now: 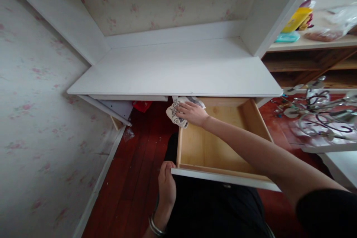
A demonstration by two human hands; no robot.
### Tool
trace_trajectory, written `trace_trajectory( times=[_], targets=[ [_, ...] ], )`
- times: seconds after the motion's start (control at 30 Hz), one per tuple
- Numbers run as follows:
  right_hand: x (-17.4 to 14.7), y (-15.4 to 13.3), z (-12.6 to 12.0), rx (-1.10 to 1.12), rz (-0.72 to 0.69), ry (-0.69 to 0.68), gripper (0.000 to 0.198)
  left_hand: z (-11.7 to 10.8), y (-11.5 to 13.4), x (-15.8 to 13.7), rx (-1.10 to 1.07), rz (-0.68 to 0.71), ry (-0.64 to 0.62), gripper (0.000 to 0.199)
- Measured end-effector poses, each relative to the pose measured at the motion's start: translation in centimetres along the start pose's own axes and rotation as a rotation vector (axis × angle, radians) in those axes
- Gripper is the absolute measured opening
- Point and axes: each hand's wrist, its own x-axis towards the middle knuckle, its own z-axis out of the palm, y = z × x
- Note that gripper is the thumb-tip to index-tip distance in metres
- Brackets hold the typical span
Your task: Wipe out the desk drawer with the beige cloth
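A pulled-out wooden drawer point(220, 145) with a white front juts from under the white desk point(178, 68). My right hand point(192, 113) reaches across it and presses a bunched, pale cloth with dark markings point(178, 115) over the drawer's left side wall, close under the desktop edge. Part of the cloth is hidden beneath my fingers. Lower down, my left hand point(167, 182), with a silvery bracelet at the wrist, grips the left end of the drawer front. Its fingertips are partly hidden there.
Flowered wallpaper point(33, 119) covers the wall at left. A red object point(141, 106) lies under the desk on the dark red floor point(128, 182). To the right stand a metal chandelier point(323, 115) and a wooden shelf point(306, 59) bearing a yellow item point(298, 18) and plastic bags.
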Motion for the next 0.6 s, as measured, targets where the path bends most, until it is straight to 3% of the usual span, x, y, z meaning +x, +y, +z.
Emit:
trace_trajectory(
  times=[0.1, 0.23, 0.43, 0.6],
  targets=[
    [1.8, 0.9, -0.2, -0.012, 0.077, -0.017, 0.032, -0.1, -0.1, 0.0, 0.005, -0.013, -0.01, 0.036],
    [2.2, -0.5, -0.5, 0.045, 0.209, -0.058, 0.036, 0.1, -0.2, 0.0, 0.0, -0.025, 0.004, 0.04],
    [-1.5, -5.2, -2.6, 0.378, 0.205, -0.195, 0.054, 0.2, 0.0, 0.1, 0.02, -0.035, 0.021, 0.043],
    [-5.1, -10.5, -4.5, 0.759, 0.117, -0.328, 0.03, 0.1, -0.4, 0.4, -0.038, -0.045, -0.012, 0.035]
  ],
)
